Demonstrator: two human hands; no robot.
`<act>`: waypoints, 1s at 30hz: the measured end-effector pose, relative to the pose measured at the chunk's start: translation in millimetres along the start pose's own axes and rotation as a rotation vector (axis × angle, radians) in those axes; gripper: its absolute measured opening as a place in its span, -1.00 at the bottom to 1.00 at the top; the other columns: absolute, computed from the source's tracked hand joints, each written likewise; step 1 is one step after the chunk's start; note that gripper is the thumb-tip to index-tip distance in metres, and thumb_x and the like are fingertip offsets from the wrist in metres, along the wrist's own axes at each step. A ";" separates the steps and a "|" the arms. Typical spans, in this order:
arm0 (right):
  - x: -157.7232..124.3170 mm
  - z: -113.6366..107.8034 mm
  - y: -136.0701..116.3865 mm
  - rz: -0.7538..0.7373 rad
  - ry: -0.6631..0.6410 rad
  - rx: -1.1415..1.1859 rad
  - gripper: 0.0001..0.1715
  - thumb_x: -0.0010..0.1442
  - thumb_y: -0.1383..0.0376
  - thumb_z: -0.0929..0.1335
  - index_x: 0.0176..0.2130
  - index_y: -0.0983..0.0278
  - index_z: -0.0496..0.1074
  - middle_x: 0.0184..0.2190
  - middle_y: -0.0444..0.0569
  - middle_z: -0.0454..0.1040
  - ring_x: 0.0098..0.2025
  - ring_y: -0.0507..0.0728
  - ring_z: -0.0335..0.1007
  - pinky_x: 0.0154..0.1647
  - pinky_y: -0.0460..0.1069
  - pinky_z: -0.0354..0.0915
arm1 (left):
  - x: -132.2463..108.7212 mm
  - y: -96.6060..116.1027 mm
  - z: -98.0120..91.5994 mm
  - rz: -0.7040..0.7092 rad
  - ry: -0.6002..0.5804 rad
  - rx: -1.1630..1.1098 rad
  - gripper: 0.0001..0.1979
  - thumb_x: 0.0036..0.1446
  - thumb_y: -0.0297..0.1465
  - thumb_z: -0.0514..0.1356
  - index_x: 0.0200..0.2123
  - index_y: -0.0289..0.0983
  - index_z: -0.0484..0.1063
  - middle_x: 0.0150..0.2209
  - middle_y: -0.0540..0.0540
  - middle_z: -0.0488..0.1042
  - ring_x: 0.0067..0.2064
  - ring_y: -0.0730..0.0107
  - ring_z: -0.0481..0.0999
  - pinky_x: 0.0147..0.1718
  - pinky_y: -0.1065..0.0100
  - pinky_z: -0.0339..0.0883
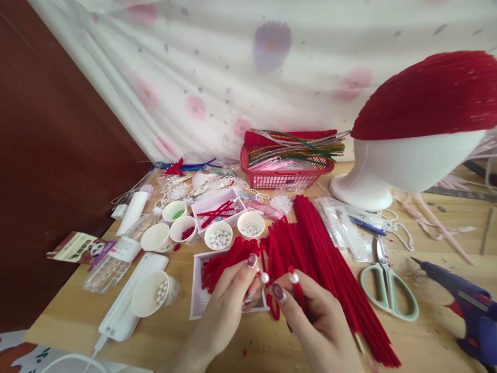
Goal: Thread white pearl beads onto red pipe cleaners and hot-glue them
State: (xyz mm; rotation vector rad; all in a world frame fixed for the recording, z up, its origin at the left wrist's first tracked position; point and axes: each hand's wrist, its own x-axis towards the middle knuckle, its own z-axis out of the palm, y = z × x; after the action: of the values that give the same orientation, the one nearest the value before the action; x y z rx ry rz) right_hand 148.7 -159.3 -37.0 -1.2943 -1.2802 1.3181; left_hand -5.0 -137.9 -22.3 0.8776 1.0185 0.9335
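Near the front middle of the table, my left hand is pinched on a short red pipe cleaner; a white pearl bead sits by its fingertips. Facing it, my right hand is closed on another red pipe cleaner with a white pearl bead near its top. The two beads are apart. Beneath and behind my left hand is a lilac tray with cut red pipe cleaners and small pearls. Long red pipe cleaners lie in a bundle beside my right hand.
Paper cups of beads stand behind the tray, with one cup on a white power strip. Scissors and a glue gun lie right. A red basket and a head form with red covering stand behind.
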 end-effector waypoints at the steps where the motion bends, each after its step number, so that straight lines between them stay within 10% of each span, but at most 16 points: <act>1: 1.4 -2.1 -0.4 -0.008 -0.029 -0.005 -0.62 0.37 0.03 0.31 -0.35 0.21 0.44 -0.52 -0.14 0.31 -0.47 0.11 0.16 -0.46 -0.02 0.12 | -0.1 1.2 0.8 0.009 0.009 0.027 -0.51 0.38 -0.07 0.04 -0.56 -0.17 0.08 -0.56 0.11 0.07 -0.48 0.41 0.02 -0.47 0.31 -0.07; 8: 4.3 -5.4 -4.4 -0.048 -0.119 0.031 -0.65 0.42 0.10 0.27 -0.36 0.21 0.37 -0.50 -0.18 0.28 -0.46 0.07 0.15 -0.47 -0.04 0.12 | -4.5 12.0 11.7 0.056 0.179 0.338 -0.52 0.36 -0.04 0.02 -0.54 -0.16 0.06 -0.53 0.08 0.08 -0.44 0.35 0.10 -0.43 0.30 0.02; 15: 6.4 -6.6 -3.7 -0.072 -0.182 0.068 -0.64 0.44 0.10 0.27 -0.36 0.22 0.34 -0.49 -0.20 0.28 -0.46 0.05 0.12 -0.46 -0.04 0.10 | -3.2 9.1 3.2 0.065 0.016 0.294 -0.48 0.35 0.03 0.04 -0.54 -0.17 0.06 -0.52 0.09 0.03 -0.45 0.39 0.02 -0.46 0.30 -0.04; 30: 8.1 -7.2 -11.4 0.012 -0.202 0.068 -0.67 0.41 0.13 0.29 -0.37 0.22 0.34 -0.51 -0.20 0.28 -0.47 0.06 0.14 -0.47 -0.03 0.09 | 4.1 5.9 -6.7 0.197 0.188 0.185 -0.86 0.19 -0.28 0.35 -0.38 -0.20 0.57 -0.57 0.10 0.37 -0.54 0.52 0.19 -0.52 0.43 0.10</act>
State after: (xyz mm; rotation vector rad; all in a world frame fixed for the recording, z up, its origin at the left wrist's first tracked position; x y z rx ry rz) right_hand 154.3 -149.5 -26.1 -1.1456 -1.3541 1.5184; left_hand -11.6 -130.9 -20.0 1.0742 1.2090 1.1165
